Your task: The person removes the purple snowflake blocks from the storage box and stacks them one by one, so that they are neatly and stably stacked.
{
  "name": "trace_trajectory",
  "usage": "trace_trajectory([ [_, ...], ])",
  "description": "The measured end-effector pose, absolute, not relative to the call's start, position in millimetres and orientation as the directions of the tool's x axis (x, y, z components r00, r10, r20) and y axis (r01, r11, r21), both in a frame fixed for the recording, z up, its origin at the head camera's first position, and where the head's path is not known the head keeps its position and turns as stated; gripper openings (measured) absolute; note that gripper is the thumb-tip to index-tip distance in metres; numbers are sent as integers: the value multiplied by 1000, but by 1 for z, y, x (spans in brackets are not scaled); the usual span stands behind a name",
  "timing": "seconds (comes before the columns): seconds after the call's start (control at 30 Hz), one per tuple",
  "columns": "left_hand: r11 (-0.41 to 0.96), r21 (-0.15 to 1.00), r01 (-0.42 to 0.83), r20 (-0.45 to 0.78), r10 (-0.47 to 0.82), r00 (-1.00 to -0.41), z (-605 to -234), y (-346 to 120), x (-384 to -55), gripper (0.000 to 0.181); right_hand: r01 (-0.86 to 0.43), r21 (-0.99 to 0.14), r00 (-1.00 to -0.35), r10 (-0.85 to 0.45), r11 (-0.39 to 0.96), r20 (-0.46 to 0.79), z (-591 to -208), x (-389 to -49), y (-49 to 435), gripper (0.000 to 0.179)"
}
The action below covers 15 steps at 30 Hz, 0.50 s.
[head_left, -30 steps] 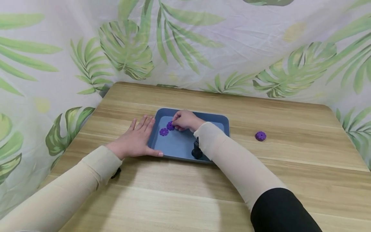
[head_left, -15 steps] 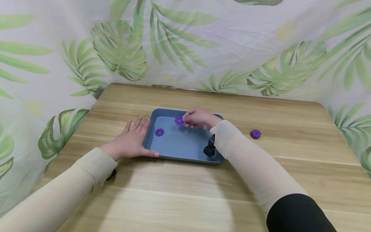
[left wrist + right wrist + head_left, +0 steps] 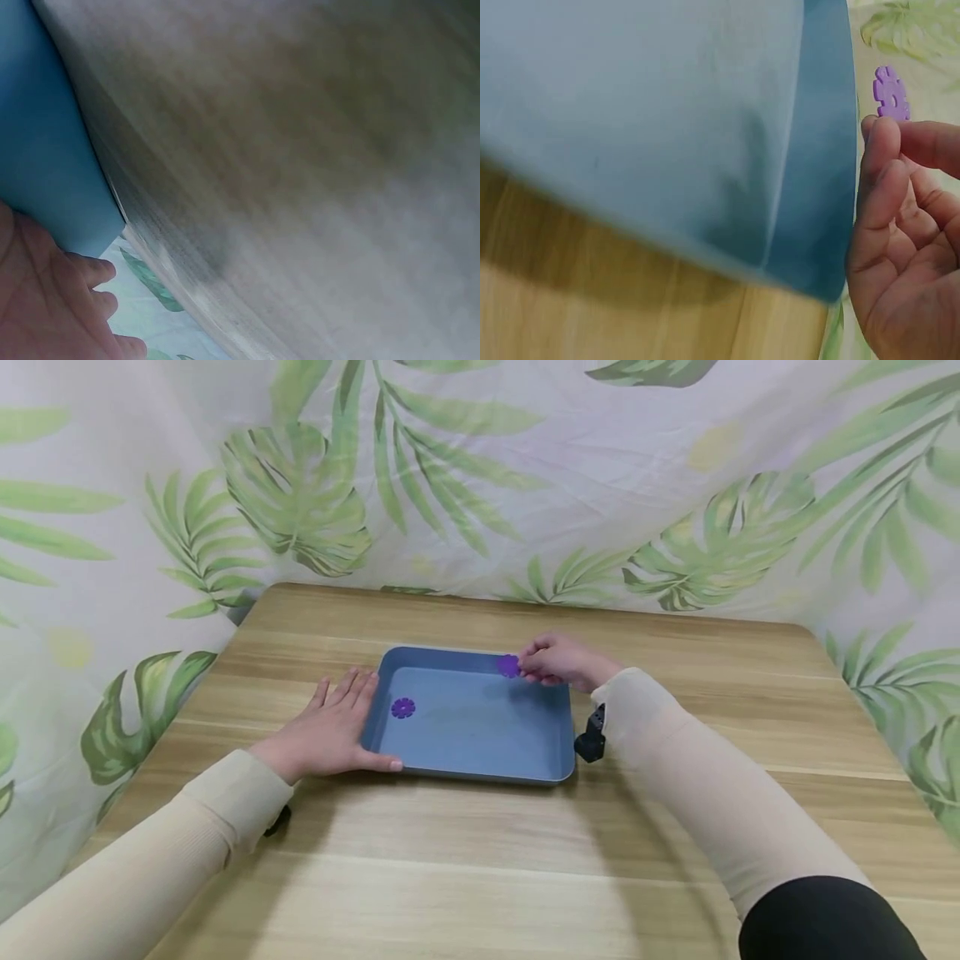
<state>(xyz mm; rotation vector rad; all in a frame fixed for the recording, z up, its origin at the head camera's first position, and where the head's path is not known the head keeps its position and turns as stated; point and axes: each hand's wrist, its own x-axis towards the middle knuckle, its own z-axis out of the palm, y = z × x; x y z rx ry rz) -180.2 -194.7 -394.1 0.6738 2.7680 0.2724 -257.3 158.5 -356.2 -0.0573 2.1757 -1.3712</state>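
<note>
My right hand [image 3: 566, 662] pinches a purple snowflake disc [image 3: 508, 666] by its edge, over the back right corner of a blue-grey tray [image 3: 472, 735]. The notched rim of this disc [image 3: 890, 94] shows past the fingertips in the right wrist view. A second purple snowflake disc [image 3: 402, 707] lies flat on the tray floor near its left side. Fingers spread, my left hand [image 3: 326, 739] rests along the tray's left edge, its thumb at the front left corner. The small purple stack right of the tray is hidden behind the right forearm.
The tray stands on a wood-grain table [image 3: 450, 877]. Behind and to the left hangs a white cloth [image 3: 450, 485] with green leaf prints. A black wrist camera [image 3: 590, 742] hangs under the right cuff, beside the tray's right edge.
My right hand has lifted one purple snowflake disc from beside the other and carried it rightward across the tray. The left hand stays at the tray's edge; the whole view has shifted slightly.
</note>
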Motion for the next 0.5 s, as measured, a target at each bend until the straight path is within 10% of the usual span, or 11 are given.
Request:
trace_trajectory([
  [0.5,871,242,428,-218,478,-851,-397,-196,-181,143,240,-851,-867,-291,467,-404,-357,-259,218,15],
])
